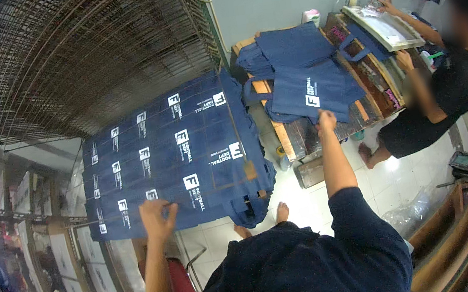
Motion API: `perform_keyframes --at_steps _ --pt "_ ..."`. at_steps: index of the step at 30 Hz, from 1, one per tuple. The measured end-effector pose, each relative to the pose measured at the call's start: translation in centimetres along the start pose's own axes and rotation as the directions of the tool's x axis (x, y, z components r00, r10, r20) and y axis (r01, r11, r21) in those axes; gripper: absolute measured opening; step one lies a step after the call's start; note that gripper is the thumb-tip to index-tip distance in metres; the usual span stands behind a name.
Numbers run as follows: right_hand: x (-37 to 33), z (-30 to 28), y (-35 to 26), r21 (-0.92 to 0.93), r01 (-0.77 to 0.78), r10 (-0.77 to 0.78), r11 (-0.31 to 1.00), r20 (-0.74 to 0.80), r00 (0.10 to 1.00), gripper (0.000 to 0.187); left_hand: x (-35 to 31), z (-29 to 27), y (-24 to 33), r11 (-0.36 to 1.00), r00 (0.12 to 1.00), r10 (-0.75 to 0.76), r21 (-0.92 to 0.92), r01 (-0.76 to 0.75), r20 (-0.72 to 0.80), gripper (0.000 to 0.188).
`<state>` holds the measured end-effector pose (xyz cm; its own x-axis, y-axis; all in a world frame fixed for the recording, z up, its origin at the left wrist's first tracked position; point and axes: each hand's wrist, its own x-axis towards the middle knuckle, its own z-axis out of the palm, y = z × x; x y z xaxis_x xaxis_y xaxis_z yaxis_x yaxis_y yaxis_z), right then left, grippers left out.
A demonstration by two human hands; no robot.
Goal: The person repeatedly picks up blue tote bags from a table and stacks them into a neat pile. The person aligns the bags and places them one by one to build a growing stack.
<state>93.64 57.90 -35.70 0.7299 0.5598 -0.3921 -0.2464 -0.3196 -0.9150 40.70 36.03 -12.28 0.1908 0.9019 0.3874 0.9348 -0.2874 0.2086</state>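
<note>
My right hand (pixel 326 121) reaches forward and pinches the near edge of a navy tote bag (pixel 292 92) with a white print. That bag lies on top of other navy bags on the workbench. To the left, my left hand (pixel 159 219) is closed at the near edge of a wire drying rack (pixel 83 224), its fingers curled round the front rod. Under and between the rack's wires, rows of printed navy tote bags (pixel 164 155) lie flat, overlapping. Loose handles and bag edges hang off the rack's right side.
Many wire shelves (pixel 97 51) stand tilted up behind the rack. At the right, another person (pixel 446 94) handles a printing screen frame (pixel 386 25) on the bench (pixel 367 78). A red stool (pixel 181 280) is below my left arm. Wooden boards (pixel 453 235) lean at lower right.
</note>
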Motion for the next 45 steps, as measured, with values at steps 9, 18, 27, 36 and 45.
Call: perform_keyframes --at_steps 9,18,27,36,45 --pt "3.6 -5.4 -1.6 -0.839 -0.160 -0.294 0.520 -0.352 0.889 0.062 -8.3 10.7 0.8 0.955 0.900 -0.282 0.185 0.230 0.333 0.047" --pt "5.1 -6.5 -3.1 -0.861 -0.127 -0.118 0.492 -0.210 0.970 0.061 -8.8 13.2 2.2 0.888 0.796 -0.447 0.307 0.341 0.408 0.067" --pt "8.4 -7.4 0.6 -0.703 -0.051 -0.139 0.709 -0.211 0.968 0.046 -10.2 11.7 5.4 0.897 0.917 -0.397 0.227 0.378 0.042 0.054" --pt "8.8 -11.1 -3.9 0.252 -0.113 -0.003 0.961 0.418 0.908 0.022 -18.2 3.9 5.8 0.822 0.822 -0.570 0.015 0.570 -0.011 0.037" --pt "-14.6 -5.2 -23.6 0.460 0.465 -0.642 0.756 0.385 0.663 0.052 -24.2 -4.4 1.7 0.684 0.704 -0.710 -0.234 0.691 0.002 0.039"
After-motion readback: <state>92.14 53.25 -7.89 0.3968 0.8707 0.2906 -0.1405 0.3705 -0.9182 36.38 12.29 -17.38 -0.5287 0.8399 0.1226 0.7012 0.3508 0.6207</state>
